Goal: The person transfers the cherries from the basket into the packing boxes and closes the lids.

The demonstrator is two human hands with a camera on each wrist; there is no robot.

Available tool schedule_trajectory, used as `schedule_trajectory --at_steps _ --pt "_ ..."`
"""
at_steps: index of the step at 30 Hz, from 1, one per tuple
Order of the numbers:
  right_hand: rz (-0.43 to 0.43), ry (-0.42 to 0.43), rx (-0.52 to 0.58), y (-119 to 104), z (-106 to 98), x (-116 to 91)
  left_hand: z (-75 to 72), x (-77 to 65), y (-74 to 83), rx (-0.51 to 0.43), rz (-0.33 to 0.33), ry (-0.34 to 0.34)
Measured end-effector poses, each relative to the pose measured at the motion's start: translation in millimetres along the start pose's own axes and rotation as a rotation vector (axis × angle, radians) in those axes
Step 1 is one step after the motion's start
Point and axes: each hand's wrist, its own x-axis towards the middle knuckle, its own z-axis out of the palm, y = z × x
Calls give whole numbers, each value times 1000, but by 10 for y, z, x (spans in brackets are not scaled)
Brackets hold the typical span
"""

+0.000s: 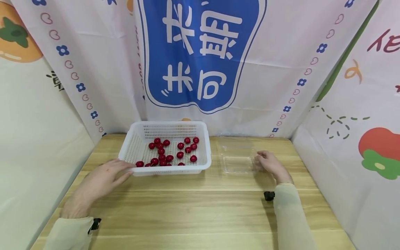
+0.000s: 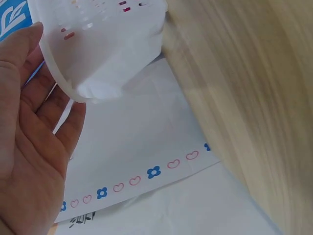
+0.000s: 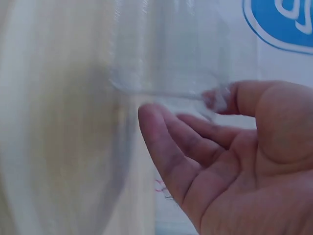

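A white perforated plastic basket (image 1: 204, 146) sits on the table with several red cherries (image 1: 180, 155) in it. My left hand (image 1: 106, 177) holds the basket's near left corner; in the left wrist view its thumb (image 2: 32, 36) lies at the rim and the fingers pass behind it. To the right of the basket is a clear plastic box (image 1: 237, 165). The right hand (image 1: 270, 164) pinches that box's right edge. In the right wrist view the thumb (image 3: 239, 98) is at a corner, while the other fingers (image 3: 164, 142) lie just under the edge, slightly blurred.
The wood-grain table (image 1: 200, 211) stretches in front of the basket and box. Behind them hangs a white cloth (image 1: 268, 86) with a blue sign (image 1: 200, 52). Printed cloth also covers both sides. A small black device (image 1: 269, 196) is strapped at the right wrist.
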Motion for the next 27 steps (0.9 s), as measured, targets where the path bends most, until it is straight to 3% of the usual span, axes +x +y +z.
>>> schedule_trajectory --at_steps 4,13,21,27 --pt "-41 -21 -63 -5 -102 -40 -8 50 40 15 25 1" --pt "-50 -70 -4 -18 -140 -49 -20 272 203 25 71 -11" --pt "-50 -95 30 15 -138 -30 -86 612 346 5 38 -114" --pt "-41 -106 37 33 -143 -8 -50 874 413 -10 21 -232"
